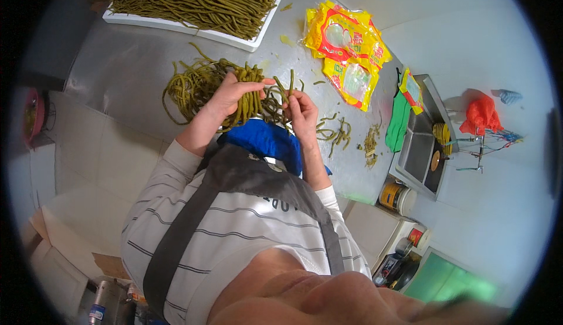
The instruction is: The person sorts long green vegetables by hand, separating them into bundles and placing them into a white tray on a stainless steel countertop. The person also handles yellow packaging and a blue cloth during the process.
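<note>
My left hand (228, 94) is closed around a thick bundle of olive-green long beans (250, 96), its thumb lying across them near the steel table's front edge. At the bundle's right end, my right hand (301, 112) pinches a few bean ends (290, 85) between thumb and fingers. More long beans (189, 90) lie in a loose, tangled heap left of and behind my left hand. A white foam tray (193, 30) full of straight long beans stands at the back left. Short bean pieces (338, 134) are scattered right of my right hand.
Yellow and red printed plastic bags (347, 48) lie at the back right of the steel table (132, 61). A green glove (398, 120) and another bag (412, 91) lie by a steel sink (413, 149). Bean scraps (371, 147) lie near the right edge. Buckets (398, 197) stand below.
</note>
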A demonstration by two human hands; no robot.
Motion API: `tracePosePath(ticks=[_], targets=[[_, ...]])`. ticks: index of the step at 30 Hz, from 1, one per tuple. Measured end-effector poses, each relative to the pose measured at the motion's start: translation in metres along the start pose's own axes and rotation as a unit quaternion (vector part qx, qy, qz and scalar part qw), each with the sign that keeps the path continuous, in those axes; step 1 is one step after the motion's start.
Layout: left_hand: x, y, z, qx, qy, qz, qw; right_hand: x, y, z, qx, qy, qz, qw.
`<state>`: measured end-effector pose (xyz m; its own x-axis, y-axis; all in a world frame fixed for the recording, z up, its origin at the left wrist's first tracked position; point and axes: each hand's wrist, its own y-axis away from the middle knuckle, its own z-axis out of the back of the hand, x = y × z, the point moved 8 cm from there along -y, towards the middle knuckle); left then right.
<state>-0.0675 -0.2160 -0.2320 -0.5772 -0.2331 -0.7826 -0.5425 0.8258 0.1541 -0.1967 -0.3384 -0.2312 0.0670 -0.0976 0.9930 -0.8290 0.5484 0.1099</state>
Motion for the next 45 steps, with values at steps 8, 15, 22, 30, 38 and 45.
tracePosePath(ticks=[8,15,22,30,38,45], targets=[[0.012,0.003,0.016,-0.066,0.043,0.024,0.997,-0.005,0.014,0.01,-0.089,-0.101,0.067,0.989],[0.017,0.003,0.004,-0.032,0.104,0.032,0.994,-0.015,0.029,-0.022,0.026,0.034,0.035,0.998],[-0.002,0.007,-0.01,0.063,0.063,-0.064,0.994,-0.021,0.035,-0.031,0.034,0.051,0.023,0.998],[-0.008,0.011,-0.023,0.063,0.041,-0.115,0.991,0.007,0.03,-0.036,-0.02,0.138,0.087,0.986],[-0.001,0.008,-0.018,0.026,-0.035,-0.119,0.992,0.034,0.03,-0.039,-0.098,0.289,0.212,0.928],[-0.005,0.008,0.014,-0.083,-0.037,-0.155,0.984,0.056,0.024,-0.052,-0.003,0.376,0.249,0.893]])
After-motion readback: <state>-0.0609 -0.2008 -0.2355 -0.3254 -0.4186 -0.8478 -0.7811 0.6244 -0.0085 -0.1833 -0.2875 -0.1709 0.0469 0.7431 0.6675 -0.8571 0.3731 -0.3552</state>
